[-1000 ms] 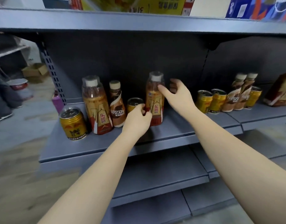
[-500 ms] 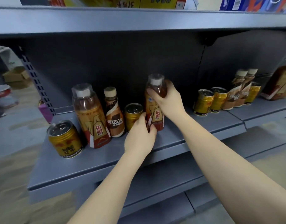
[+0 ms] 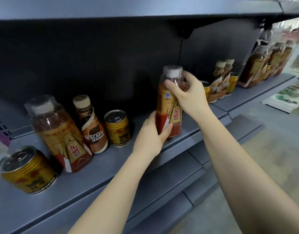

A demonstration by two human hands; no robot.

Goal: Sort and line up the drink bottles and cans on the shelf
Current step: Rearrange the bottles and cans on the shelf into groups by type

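Observation:
An orange energy-drink bottle (image 3: 169,105) with a clear cap stands upright at the middle of the grey shelf (image 3: 111,168). My right hand (image 3: 187,93) grips its neck just below the cap. My left hand (image 3: 152,134) wraps around its base from the left. To the left stand a gold can (image 3: 117,128), a Nescafe bottle (image 3: 91,125), a second orange bottle (image 3: 61,137) and another gold can (image 3: 26,171) near the front left corner.
On the shelf's right section stand a gold can (image 3: 206,89), two Nescafe bottles (image 3: 219,85), one more can (image 3: 232,83) and a shrink-wrapped pack of orange bottles (image 3: 267,65). A lower shelf (image 3: 179,169) juts out below. Another shelf board (image 3: 128,7) runs overhead.
My right hand has closed around the bottle's neck and my left hand has moved from beside the can onto the bottle's base. The camera has shifted left and closer.

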